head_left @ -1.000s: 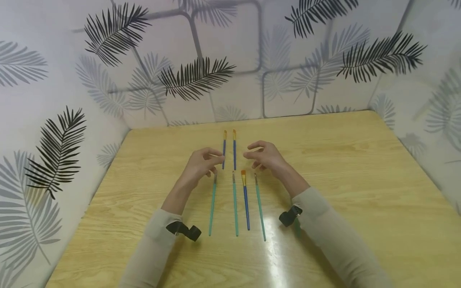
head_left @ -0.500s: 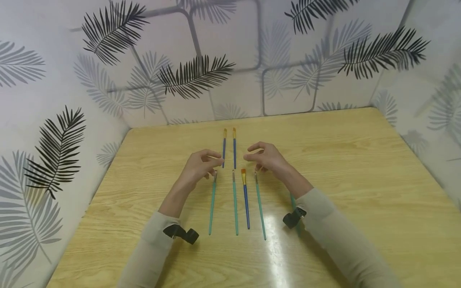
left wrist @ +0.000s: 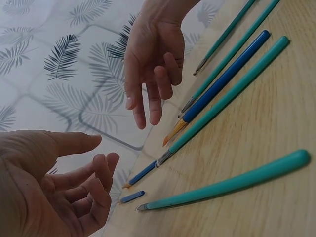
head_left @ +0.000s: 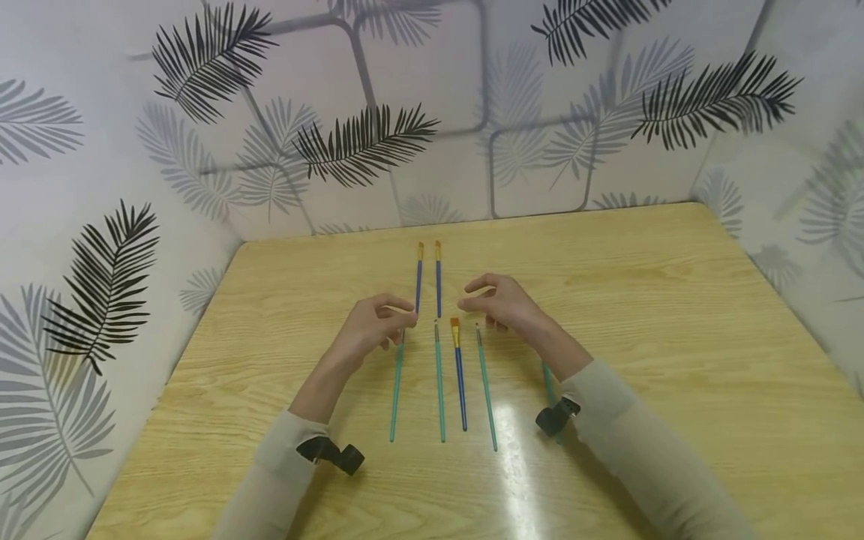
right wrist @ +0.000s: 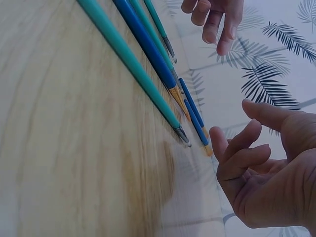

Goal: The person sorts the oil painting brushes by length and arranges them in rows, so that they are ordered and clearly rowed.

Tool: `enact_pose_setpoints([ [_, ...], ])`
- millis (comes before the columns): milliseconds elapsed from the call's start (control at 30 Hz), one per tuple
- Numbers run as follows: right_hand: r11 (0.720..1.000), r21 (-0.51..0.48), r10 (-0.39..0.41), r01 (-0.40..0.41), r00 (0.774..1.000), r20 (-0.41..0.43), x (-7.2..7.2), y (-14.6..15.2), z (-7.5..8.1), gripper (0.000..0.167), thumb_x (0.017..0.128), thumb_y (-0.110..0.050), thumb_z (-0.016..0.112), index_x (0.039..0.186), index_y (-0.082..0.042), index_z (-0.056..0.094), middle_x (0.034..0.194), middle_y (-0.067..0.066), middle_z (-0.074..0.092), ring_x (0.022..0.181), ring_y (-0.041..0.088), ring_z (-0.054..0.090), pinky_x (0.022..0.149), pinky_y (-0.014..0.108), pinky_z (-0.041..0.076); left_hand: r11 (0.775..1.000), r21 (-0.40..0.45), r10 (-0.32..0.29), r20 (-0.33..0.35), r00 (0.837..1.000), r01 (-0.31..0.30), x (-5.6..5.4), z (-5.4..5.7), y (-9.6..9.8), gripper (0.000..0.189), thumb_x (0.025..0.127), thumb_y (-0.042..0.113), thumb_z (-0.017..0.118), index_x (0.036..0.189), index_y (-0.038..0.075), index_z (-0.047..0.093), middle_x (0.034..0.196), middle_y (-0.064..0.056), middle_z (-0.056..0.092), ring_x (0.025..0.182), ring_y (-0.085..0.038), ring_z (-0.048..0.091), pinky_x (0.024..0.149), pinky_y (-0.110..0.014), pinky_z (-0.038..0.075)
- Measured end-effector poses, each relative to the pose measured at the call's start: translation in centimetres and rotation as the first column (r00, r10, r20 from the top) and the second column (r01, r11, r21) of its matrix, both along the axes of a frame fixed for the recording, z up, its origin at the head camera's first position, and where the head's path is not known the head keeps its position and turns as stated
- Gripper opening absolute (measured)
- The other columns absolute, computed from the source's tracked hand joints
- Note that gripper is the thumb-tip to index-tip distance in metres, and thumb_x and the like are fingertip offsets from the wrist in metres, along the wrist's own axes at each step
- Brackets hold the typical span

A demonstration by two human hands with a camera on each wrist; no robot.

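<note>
My left hand (head_left: 374,326) hovers over the tip of the leftmost teal paintbrush (head_left: 396,394), fingers loosely bent with nothing between them. In the left wrist view, a gap shows between that thumb and the fingertips. My right hand (head_left: 502,301) is held above the table, beyond the tip of another teal paintbrush (head_left: 487,397), likewise holding nothing. Between these two lie a teal paintbrush (head_left: 440,390) and a blue paintbrush (head_left: 461,386) with a wide orange tip. Farther back, two blue paintbrushes (head_left: 438,281) lie side by side, bristles toward the wall.
One more teal paintbrush (head_left: 548,381) lies partly hidden beneath the right forearm. The wood-grain table (head_left: 675,337) meets a wall (head_left: 432,180) with a leaf pattern at its back edge. Black wrist cameras (head_left: 351,459) are strapped over both sleeves.
My left hand has come a little nearer my body, now covering the leftmost teal brush's tip. My right hand has shifted slightly back and to the right. The brushes lie as before.
</note>
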State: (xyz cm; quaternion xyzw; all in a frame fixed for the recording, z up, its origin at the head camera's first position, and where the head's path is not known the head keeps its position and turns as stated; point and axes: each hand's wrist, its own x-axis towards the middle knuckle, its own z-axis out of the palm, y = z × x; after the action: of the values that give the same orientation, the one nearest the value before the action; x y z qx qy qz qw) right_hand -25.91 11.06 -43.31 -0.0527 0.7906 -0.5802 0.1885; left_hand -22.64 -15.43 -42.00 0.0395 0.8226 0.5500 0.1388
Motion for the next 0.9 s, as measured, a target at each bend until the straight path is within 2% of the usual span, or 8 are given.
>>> enact_pose_setpoints([
  [233, 0.999, 0.013, 0.041, -0.041, 0.999, 0.008, 0.5, 0.3, -0.2, 0.053, 0.099, -0.028, 0.073, 0.142, -0.003, 0.055, 0.129, 0.022, 0.066, 0.043, 0.005, 0.028, 0.044, 0.023, 0.028, 1.000, -0.007, 0.003, 0.045, 0.999, -0.002, 0.3, -0.8, 0.4, 0.036, 0.096, 0.024, 0.075, 0.125, 0.004, 0.069, 0.106, -0.014, 0.077, 0.072, -0.023, 0.061, 0.064, -0.031, 0.049],
  [433, 0.997, 0.038, 0.062, -0.062, 0.998, 0.007, 0.8, 0.4, -0.2, 0.051, 0.097, -0.030, 0.074, 0.138, -0.004, 0.058, 0.124, 0.019, 0.069, 0.045, 0.006, 0.028, 0.045, 0.023, 0.028, 1.000, 0.006, -0.015, 0.064, 0.998, 0.015, 0.7, -1.0, 0.8, 0.037, 0.095, 0.023, 0.076, 0.125, 0.003, 0.069, 0.104, -0.011, 0.078, 0.069, -0.023, 0.062, 0.063, -0.030, 0.048],
  [600, 0.995, 0.062, 0.073, -0.073, 0.997, -0.007, 1.2, 0.4, -0.2, 0.050, 0.097, -0.031, 0.075, 0.136, -0.003, 0.060, 0.118, 0.017, 0.072, 0.047, 0.008, 0.029, 0.047, 0.024, 0.030, 1.000, 0.006, 0.000, 0.060, 0.998, -0.001, 0.9, -1.1, 1.1, 0.034, 0.095, 0.022, 0.077, 0.122, 0.004, 0.070, 0.101, -0.009, 0.079, 0.069, -0.022, 0.061, 0.061, -0.030, 0.046],
  [633, 0.995, 0.069, 0.074, -0.073, 0.997, -0.010, 1.3, 0.4, -0.2, 0.050, 0.097, -0.031, 0.075, 0.136, -0.003, 0.060, 0.116, 0.016, 0.073, 0.049, 0.009, 0.030, 0.049, 0.025, 0.031, 1.000, 0.001, 0.005, 0.061, 0.998, -0.005, 0.9, -1.2, 1.2, 0.033, 0.094, 0.022, 0.077, 0.121, 0.004, 0.070, 0.100, -0.009, 0.079, 0.069, -0.022, 0.061, 0.061, -0.029, 0.046],
  [700, 0.993, 0.085, 0.080, -0.078, 0.997, -0.017, 1.4, 0.3, -0.2, 0.049, 0.097, -0.031, 0.075, 0.135, -0.003, 0.061, 0.114, 0.014, 0.074, 0.057, 0.011, 0.044, 0.057, 0.027, 0.038, 1.000, -0.015, 0.013, 0.059, 0.998, -0.012, 1.0, -1.3, 1.4, 0.032, 0.094, 0.023, 0.078, 0.119, 0.006, 0.071, 0.098, -0.008, 0.079, 0.067, -0.021, 0.061, 0.061, -0.029, 0.045],
  [800, 0.990, 0.096, 0.103, -0.101, 0.994, -0.024, 1.7, 0.2, -0.3, 0.048, 0.097, -0.030, 0.074, 0.133, -0.001, 0.062, 0.113, 0.013, 0.075, 0.081, 0.015, 0.059, 0.074, 0.032, 0.045, 0.999, -0.038, 0.017, 0.060, 0.998, -0.015, 1.2, -1.6, 1.8, 0.028, 0.093, 0.022, 0.078, 0.117, 0.007, 0.071, 0.095, -0.006, 0.079, 0.065, -0.019, 0.061, 0.060, -0.028, 0.045],
  [900, 0.988, 0.091, 0.125, -0.122, 0.992, -0.027, 1.9, 0.0, -0.2, 0.047, 0.097, -0.029, 0.073, 0.133, 0.000, 0.061, 0.113, 0.014, 0.075, 0.086, 0.019, 0.059, 0.077, 0.035, 0.044, 0.998, -0.052, 0.020, 0.053, 0.998, -0.017, 1.4, -1.6, 2.1, 0.024, 0.094, 0.021, 0.077, 0.113, 0.008, 0.072, 0.092, -0.007, 0.079, 0.062, -0.019, 0.061, 0.059, -0.028, 0.046],
])
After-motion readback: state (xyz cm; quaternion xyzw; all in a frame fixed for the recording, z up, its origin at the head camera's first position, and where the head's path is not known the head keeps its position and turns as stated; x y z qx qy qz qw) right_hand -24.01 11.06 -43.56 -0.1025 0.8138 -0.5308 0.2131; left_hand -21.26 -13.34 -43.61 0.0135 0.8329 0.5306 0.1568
